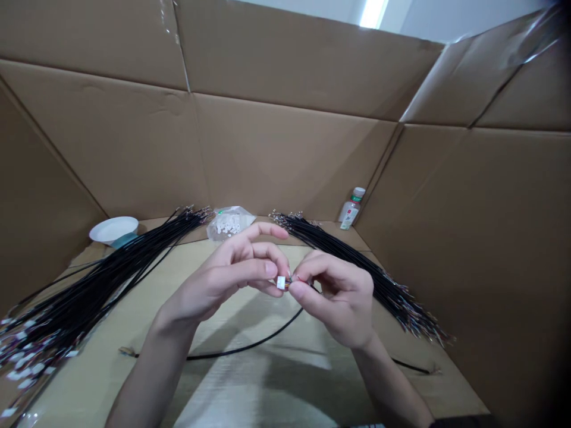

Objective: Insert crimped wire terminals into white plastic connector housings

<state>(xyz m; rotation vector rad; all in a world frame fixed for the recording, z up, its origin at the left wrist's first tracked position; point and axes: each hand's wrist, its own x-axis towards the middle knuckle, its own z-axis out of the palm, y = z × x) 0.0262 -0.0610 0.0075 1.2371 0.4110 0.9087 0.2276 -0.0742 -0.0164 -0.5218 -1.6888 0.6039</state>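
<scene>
My left hand [234,267] has its thumb and a curled finger at a small white plug connector [281,282], with the index finger lifted and stretched out above. Thin coloured wires [288,283] come out of the connector's right side. My right hand [339,291] pinches these wires between thumb and index finger, close to the connector. A black cable [250,348] curves up from the left to the right hand, and a cable end with bare coloured wires [432,370] shows beyond my right wrist. The fingers partly hide where wires and cable meet.
A bundle of black cables [129,273] with white connectors lies at left, another cable bundle [352,255] at right. Behind are a bag of white connectors [229,223], a white bowl [113,229] and a bottle [352,208]. Cardboard walls [289,154] enclose the table [223,392].
</scene>
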